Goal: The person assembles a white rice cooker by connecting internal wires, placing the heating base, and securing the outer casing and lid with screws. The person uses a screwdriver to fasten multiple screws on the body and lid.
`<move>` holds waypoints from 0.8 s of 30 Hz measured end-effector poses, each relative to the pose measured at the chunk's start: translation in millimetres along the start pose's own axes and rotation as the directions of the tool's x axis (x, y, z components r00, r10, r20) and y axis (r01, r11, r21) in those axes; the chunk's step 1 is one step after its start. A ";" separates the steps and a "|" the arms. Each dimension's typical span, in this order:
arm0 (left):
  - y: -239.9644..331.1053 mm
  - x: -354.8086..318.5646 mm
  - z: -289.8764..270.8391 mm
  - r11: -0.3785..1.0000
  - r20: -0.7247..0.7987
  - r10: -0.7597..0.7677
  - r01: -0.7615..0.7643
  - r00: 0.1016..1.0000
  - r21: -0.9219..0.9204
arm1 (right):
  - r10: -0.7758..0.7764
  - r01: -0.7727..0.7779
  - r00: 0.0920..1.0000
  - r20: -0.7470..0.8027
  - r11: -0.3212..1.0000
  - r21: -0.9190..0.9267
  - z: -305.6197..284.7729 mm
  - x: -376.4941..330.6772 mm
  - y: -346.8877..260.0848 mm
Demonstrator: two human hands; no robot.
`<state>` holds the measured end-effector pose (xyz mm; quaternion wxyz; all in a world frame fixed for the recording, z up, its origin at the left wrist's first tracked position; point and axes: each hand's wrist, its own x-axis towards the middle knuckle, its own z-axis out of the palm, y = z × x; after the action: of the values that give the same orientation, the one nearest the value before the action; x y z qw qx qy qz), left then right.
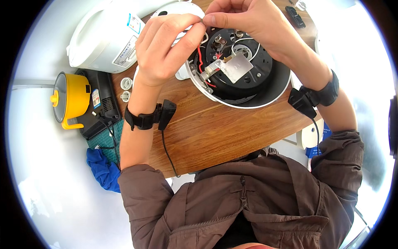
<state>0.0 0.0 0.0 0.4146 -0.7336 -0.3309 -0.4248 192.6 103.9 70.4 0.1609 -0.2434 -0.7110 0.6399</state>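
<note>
Both my hands are raised over the far side of a round, opened appliance base (265, 66), their fingertips meeting. My left hand (163, 47) pinches with thumb and fingers at a tiny dark thing, too small to name. From the other side my right hand (255, 25) pinches at the same spot. Inside the white-rimmed base are a bent metal plate (237, 68), a red wire (200, 60), a white wire (258, 52) and small metal fittings on a black round body. My hands hide part of its far edge.
A white rice cooker (103, 41) stands at the far left. Near it are small white plastic parts (126, 84), a yellow pot (76, 99), a black device (108, 106), a green mat (94, 142) and a blue cloth (101, 168). Cables hang from both black wrist straps. A black piece (295, 17) lies far right.
</note>
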 end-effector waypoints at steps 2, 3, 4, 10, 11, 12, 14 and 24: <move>-0.2 -1.4 1.1 1.000 0.000 -0.001 0.001 1.000 -0.006 | -0.018 0.018 1.000 -0.009 1.000 -0.018 0.1 -0.5 0.0; 0.7 -2.3 1.6 1.000 0.005 -0.004 0.004 1.000 -0.004 | -0.023 0.022 1.000 -0.011 0.999 -0.037 0.0 -0.5 0.8; 2.0 -2.9 2.3 1.000 0.011 -0.007 0.007 1.000 -0.002 | -0.028 0.027 1.000 -0.013 0.998 -0.057 -0.3 -0.6 1.6; 9.0 -4.2 1.2 0.996 0.037 -0.070 0.072 0.997 -0.055 | -0.102 0.105 0.974 -0.203 0.994 0.003 -10.2 -16.5 -0.7; 9.6 -4.3 1.1 0.994 0.034 -0.078 0.081 0.996 -0.076 | -0.102 0.107 0.965 -0.240 0.994 0.008 -16.4 -20.2 0.7; 10.6 -4.4 1.0 0.991 0.047 -0.091 0.095 0.995 -0.096 | -0.101 0.070 0.958 -0.267 0.990 -0.124 -23.8 -27.5 -3.3; 12.4 -4.2 1.8 0.983 0.075 -0.114 0.123 0.991 -0.138 | -0.199 0.209 0.919 -0.339 0.978 -0.009 -33.6 -39.3 11.4; 13.0 -2.3 5.9 0.917 0.177 -0.194 0.243 0.965 -0.317 | -0.257 0.037 0.807 -0.531 0.921 -0.389 -75.8 -135.6 71.8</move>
<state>12.0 -0.7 -8.0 0.2085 -0.7802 -0.3624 -0.4653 356.1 96.6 20.5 0.3692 -0.3928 -0.7512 0.3809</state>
